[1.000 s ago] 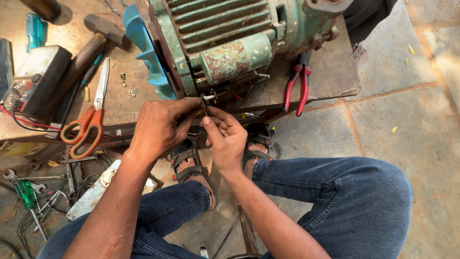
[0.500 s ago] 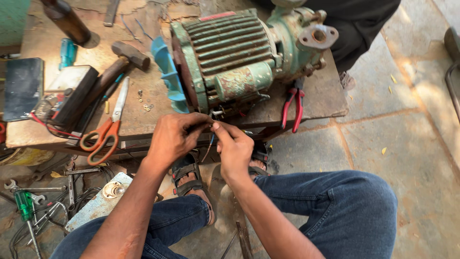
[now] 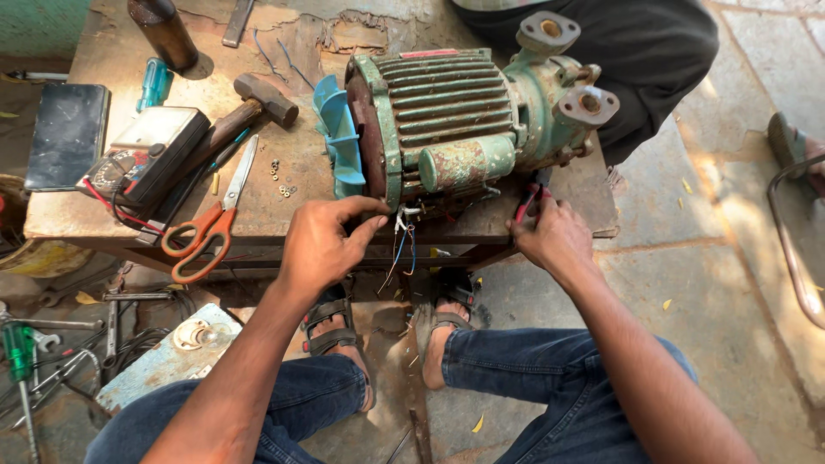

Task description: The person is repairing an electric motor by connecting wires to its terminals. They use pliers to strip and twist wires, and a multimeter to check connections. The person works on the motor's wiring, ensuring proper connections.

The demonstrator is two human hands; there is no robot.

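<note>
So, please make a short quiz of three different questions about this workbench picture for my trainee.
1. True or false: the left hand touches the motor.
2. The right hand is on which tool? A) hammer B) pliers C) scissors
3. Fill in: the scissors have ____ handles.

Key:
1. True; its fingers reach the motor's lower edge, by the loose wires.
2. B; the red-handled pliers. The hammer lies apart.
3. Orange.

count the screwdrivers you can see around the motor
2: a teal-handled screwdriver on the table's back left, beside the dark cylinder, and a green-handled screwdriver on the ground at far left. More may hide in that clutter.
</note>
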